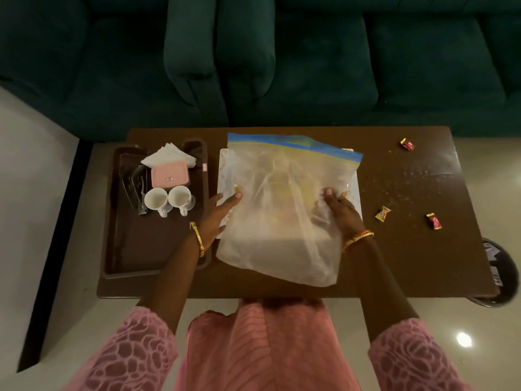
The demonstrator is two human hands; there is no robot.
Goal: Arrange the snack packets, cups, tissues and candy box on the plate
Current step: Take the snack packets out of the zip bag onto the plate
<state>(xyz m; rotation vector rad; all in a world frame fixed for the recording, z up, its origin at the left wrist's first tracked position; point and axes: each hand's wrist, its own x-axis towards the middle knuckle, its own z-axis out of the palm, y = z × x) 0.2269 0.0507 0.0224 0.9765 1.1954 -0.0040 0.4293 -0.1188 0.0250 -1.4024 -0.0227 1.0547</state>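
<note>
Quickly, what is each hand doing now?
Left hand: open, fingers resting on the plastic bag's left edge.
Right hand: grips the bag.

I see a dark brown wooden table (408, 249) that fills the middle of my view, and white crumbs or specks (417, 179) are scattered over its right part. A large clear zip bag (282, 221) with a blue seal strip lies on the table's centre; what it holds is too hazy to make out. Behind the table stands a dark green sofa (282, 66) with thick cushions. The floor (36, 193) is pale and glossy, with a bright spot of reflected light at lower right. A dark round bin (501, 277) sits on the floor by the table's right near corner, partly hidden under its edge.
</note>
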